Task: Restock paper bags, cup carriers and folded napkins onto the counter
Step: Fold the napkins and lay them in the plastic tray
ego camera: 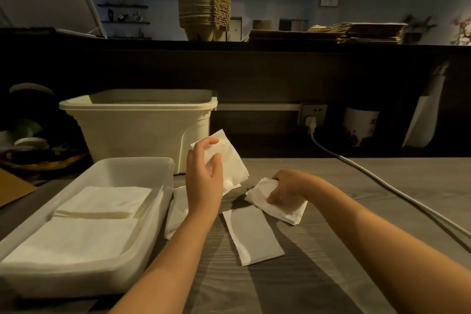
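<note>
Dim light falls across the grey wood tabletop (356, 211), and napkin folding is the step in hand. Far left, the clear tray (163, 186) holds two neat napkin stacks (102, 201), with a cream bin (137, 130) standing just behind it. Beside the tray's right wall a spare napkin (175, 214) lies flat, partly hidden under the left forearm. Now the left grip (204, 173): thumb and fingers pinch the raised napkin (229, 158), lifted clear of the wood and tilted. In the middle, a folded napkin (252, 234) lies flat as a long strip. Further right, the right grip (288, 186) has its fingers curled down on the bunched napkin (283, 209), holding it against the surface. A white cable (382, 183) trails past on the far right.

Up at the back on the counter (280, 44), cup carriers (201, 15) and then paper bags (356, 32) are stacked already, so by my read napkins are what is left.

To do this well, lay each sheet flat, line up the edges before creasing, and press the fold with straight fingers. Match the strip's shape so the pile sits square. Thin paper crumples and tears, so a light pinch at the corners is the way.
</note>
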Action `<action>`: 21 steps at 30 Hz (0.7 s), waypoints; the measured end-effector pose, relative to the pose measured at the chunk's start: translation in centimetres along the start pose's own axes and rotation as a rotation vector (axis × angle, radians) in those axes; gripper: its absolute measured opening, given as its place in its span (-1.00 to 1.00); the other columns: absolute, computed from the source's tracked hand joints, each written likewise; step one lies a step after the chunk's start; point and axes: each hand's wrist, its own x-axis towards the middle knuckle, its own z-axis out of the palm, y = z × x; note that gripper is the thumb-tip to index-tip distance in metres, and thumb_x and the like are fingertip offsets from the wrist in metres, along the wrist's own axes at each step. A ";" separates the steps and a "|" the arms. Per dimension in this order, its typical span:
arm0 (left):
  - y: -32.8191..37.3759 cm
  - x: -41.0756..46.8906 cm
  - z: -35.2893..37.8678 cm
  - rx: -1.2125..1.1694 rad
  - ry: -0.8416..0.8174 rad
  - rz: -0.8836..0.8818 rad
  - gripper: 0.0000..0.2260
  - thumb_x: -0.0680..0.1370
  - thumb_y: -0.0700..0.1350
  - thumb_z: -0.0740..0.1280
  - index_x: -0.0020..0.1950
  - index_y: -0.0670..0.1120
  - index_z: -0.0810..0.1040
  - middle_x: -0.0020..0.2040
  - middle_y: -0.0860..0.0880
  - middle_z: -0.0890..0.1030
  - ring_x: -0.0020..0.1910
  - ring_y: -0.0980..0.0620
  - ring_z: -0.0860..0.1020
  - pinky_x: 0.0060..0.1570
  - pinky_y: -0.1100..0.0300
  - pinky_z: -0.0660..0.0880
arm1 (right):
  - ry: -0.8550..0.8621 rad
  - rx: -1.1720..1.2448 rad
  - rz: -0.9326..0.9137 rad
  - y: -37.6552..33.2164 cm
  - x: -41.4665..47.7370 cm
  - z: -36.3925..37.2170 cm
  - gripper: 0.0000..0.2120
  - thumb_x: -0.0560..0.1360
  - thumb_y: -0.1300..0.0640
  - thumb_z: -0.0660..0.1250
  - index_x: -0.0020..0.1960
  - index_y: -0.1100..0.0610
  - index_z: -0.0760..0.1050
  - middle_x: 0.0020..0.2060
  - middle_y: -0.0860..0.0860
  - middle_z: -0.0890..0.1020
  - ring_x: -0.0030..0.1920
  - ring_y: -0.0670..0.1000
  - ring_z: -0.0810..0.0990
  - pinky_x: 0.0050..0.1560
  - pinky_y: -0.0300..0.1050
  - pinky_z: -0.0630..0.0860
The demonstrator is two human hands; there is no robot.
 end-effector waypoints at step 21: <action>0.5 -0.8 0.7 -0.058 -0.339 -0.031 -0.75 0.59 -0.01 0.18 0.26 0.19 0.29 0.12 0.21 0.39 0.04 0.31 0.40 -0.03 0.42 0.36 | 0.237 1.223 -0.336 -1.8 -6.5 -0.1 -0.77 0.59 0.09 0.16 0.22 -0.10 0.39 0.04 -0.03 0.53 -0.02 0.00 0.58 -0.17 -0.09 0.59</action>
